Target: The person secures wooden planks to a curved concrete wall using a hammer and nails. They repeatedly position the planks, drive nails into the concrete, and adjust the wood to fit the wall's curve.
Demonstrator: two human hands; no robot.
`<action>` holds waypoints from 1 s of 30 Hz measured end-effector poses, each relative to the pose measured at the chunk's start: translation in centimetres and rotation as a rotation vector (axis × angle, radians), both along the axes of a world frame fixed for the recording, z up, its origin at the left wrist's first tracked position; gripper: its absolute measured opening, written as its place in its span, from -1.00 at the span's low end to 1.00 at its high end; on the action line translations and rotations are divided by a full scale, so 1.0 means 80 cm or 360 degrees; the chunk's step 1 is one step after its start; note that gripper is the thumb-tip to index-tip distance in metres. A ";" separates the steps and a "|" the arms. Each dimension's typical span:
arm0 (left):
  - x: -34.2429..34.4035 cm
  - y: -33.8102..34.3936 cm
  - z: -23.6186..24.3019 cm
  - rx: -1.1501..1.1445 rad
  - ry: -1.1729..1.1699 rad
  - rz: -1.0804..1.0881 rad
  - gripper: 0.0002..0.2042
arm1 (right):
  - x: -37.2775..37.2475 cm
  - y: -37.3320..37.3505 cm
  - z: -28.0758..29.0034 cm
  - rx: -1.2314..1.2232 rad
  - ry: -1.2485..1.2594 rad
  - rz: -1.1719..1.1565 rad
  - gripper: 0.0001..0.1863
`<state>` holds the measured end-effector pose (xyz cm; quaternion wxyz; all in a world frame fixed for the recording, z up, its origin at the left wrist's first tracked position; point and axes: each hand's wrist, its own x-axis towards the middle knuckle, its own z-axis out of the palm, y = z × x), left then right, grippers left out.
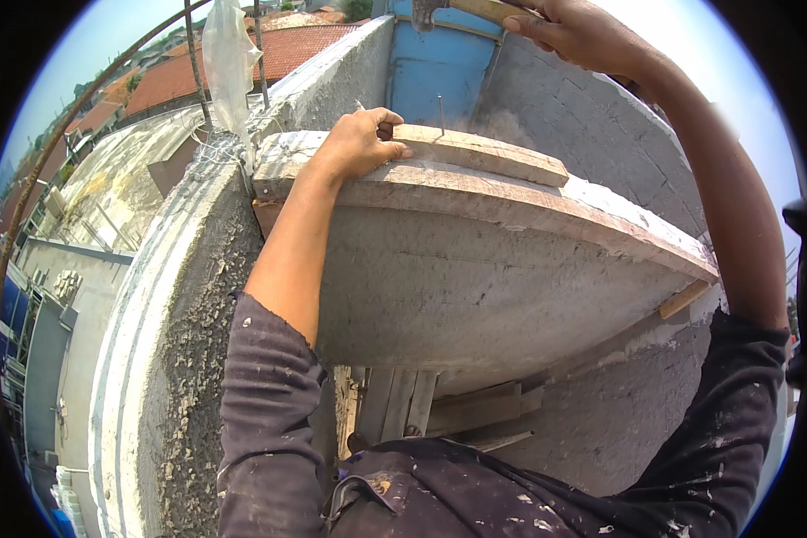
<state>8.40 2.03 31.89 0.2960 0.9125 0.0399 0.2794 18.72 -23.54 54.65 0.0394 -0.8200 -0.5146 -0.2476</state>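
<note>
My right hand (583,34) is raised at the top of the view, closed around the wooden handle of a hammer (486,9). The metal hammer head (424,13) is partly cut off by the upper edge. Below it a nail (440,117) stands upright in a short wooden block (489,154), its head well above the wood. My left hand (365,143) grips the block's left end between thumb and fingers. The block lies on top of a wall, along a longer wooden board (493,199) fixed at the wall's upper edge.
A rough plastered wall (197,296) runs along my left, with rods and clear plastic sheeting (229,67) at its corner. Beyond it the ground lies far below. Loose planks (394,403) stand under the wall before me. A blue panel (439,67) rises behind.
</note>
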 end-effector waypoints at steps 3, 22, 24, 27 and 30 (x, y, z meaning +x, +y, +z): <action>-0.001 -0.001 -0.003 -0.0048 -0.0011 -0.0029 -0.42 | -0.045 0.001 0.085 0.0599 0.1025 -0.0370 -0.18; 0.002 -0.003 -0.011 0.0121 -0.0047 0.0065 -0.41 | -0.011 -0.012 -0.041 0.0159 0.0262 -0.0132 -0.58; 0.000 -0.006 -0.010 0.0162 -0.0030 0.0075 -0.40 | -0.010 -0.017 -0.079 -0.0615 -0.0141 -0.0114 -0.59; 0.000 -0.009 -0.009 0.0180 0.0079 0.0125 -0.40 | 0.010 -0.021 -0.043 -0.0708 -0.0221 0.0106 -0.61; 0.001 -0.008 -0.006 0.0171 0.0081 0.0121 -0.41 | 0.035 -0.024 0.034 0.0313 0.0229 -0.0103 -0.58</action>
